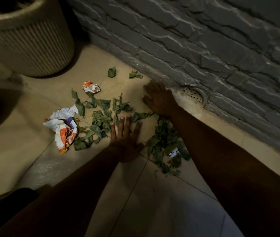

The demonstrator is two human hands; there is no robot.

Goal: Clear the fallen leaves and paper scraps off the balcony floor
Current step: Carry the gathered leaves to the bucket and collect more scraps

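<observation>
I see a dim view: one warm pool lights the floor [33, 151] middle, corners dark, edges blurred.

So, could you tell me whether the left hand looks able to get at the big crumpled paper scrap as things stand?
Probably yes. The left hand lies open and flat on the floor, and only loose leaves lie between it and the big crumpled paper scrap to its left.

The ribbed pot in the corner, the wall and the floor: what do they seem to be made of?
The ribbed pot looks like matte cream plastic or glazed ceramic, going by its even vertical ridges; the dim light leaves it open. The wall seems to be rough grey stone cladding, with split, uneven faces. The floor appears to be smooth beige tile, crossed by thin grout lines.
</observation>
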